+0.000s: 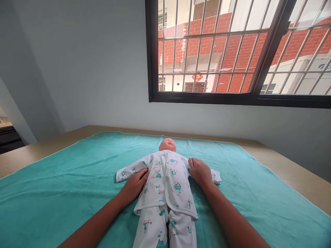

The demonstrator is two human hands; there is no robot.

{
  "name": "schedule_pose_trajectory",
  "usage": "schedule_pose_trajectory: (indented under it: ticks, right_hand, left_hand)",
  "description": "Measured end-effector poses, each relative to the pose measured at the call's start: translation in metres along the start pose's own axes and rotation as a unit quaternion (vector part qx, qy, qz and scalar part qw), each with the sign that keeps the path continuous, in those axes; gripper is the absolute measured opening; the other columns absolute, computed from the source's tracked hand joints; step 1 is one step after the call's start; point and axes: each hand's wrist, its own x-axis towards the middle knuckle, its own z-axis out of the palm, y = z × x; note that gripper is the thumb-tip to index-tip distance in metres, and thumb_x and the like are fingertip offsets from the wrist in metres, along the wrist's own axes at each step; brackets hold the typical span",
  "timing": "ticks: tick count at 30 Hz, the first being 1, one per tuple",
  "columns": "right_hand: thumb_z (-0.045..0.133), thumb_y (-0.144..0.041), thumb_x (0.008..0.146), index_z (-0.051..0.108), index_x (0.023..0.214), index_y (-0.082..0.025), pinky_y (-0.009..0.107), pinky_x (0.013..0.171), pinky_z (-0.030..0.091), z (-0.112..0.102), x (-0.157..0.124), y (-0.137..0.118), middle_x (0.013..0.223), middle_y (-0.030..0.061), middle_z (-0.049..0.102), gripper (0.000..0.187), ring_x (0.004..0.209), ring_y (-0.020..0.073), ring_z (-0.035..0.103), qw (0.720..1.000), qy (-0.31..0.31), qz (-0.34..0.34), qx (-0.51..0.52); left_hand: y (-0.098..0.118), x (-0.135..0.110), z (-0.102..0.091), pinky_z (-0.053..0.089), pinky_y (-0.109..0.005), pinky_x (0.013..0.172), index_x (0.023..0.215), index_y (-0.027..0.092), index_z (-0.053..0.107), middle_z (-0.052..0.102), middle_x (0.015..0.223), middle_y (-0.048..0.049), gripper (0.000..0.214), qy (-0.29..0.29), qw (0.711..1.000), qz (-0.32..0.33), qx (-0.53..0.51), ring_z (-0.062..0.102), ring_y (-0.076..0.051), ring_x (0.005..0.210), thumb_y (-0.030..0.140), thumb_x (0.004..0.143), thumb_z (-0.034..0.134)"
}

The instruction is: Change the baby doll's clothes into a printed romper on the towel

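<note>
A baby doll [167, 144] lies on its back with its head at the far end, dressed in a white printed jacket [161, 186] and matching trousers [152, 227]. Its sleeves stretch out to both sides. My left hand [134, 186] rests against the jacket's left side, just below the sleeve, with fingers laid out straight. Over on the right, my right hand [202, 172] is closed over the upper part of the other sleeve [216, 176], whose cuff shows beyond it. Its fingertips are partly hidden. Buttons run down the jacket's front, and the trouser legs leave the view at the bottom.
A turquoise blanket [77, 186] spreads under the doll over a wooden tabletop [292, 168]. Behind stands a pale wall [103, 69] with a black-framed, barred window [204, 97]. Part of another piece of furniture [7, 136] shows at the far left.
</note>
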Motion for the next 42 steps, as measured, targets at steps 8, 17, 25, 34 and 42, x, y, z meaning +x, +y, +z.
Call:
schedule_pose_trajectory:
  ticks: [8, 17, 25, 34, 42]
  right_hand:
    - [0.024, -0.04, 0.103, 0.063, 0.093, -0.022, 0.027, 0.073, 0.031, 0.0, -0.003, 0.001, 0.094, 0.0056, 0.069, 0.044, 0.093, 0.0181, 0.06, 1.0, -0.009, 0.008, -0.003]
    - [0.025, -0.04, 0.102, 0.063, 0.093, -0.021, 0.026, 0.072, 0.032, -0.004, -0.005, -0.002, 0.092, 0.005, 0.07, 0.044, 0.093, 0.0175, 0.061, 1.0, -0.012, 0.023, -0.002]
    - [0.026, -0.038, 0.102, 0.063, 0.096, -0.021, 0.028, 0.075, 0.033, -0.003, -0.002, -0.003, 0.095, 0.0056, 0.071, 0.042, 0.092, 0.0188, 0.062, 1.0, -0.003, -0.006, 0.003]
    - [0.026, -0.037, 0.103, 0.059, 0.114, -0.023, 0.03, 0.088, 0.032, -0.005, -0.007, -0.013, 0.109, 0.0043, 0.069, 0.038, 0.103, 0.0184, 0.06, 0.999, 0.017, -0.033, 0.034]
    - [0.028, -0.035, 0.102, 0.059, 0.116, -0.023, 0.032, 0.089, 0.033, 0.002, -0.005, -0.007, 0.112, 0.0051, 0.068, 0.036, 0.104, 0.0197, 0.06, 0.997, 0.032, -0.046, 0.049]
  left_hand:
    - [-0.003, -0.002, -0.001, 0.041, -0.035, 0.104, 0.127, 0.023, 0.06, 0.06, 0.134, -0.007, 0.052, -0.009, 1.0, 0.025, -0.001, 0.056, -0.024, 0.12, 0.054, 0.097, 0.032]
    - [0.006, -0.007, -0.001, 0.044, -0.033, 0.096, 0.116, 0.023, 0.062, 0.067, 0.119, -0.0074, 0.049, -0.027, 0.999, 0.032, -0.024, 0.061, -0.023, 0.106, 0.056, 0.097, 0.031]
    - [0.01, -0.01, 0.0, 0.042, -0.033, 0.096, 0.128, 0.026, 0.058, 0.063, 0.129, -0.0052, 0.051, -0.036, 0.997, 0.015, -0.059, 0.061, -0.025, 0.108, 0.056, 0.096, 0.032]
    - [0.021, -0.014, -0.003, 0.044, -0.03, 0.093, 0.132, 0.024, 0.054, 0.063, 0.13, -0.0037, 0.055, -0.051, 0.996, -0.018, -0.07, 0.061, -0.026, 0.108, 0.059, 0.094, 0.036]
    - [0.022, -0.013, 0.002, 0.046, -0.031, 0.088, 0.117, 0.021, 0.062, 0.069, 0.113, -0.006, 0.052, -0.038, 0.998, 0.001, -0.052, 0.061, -0.026, 0.099, 0.058, 0.094, 0.033]
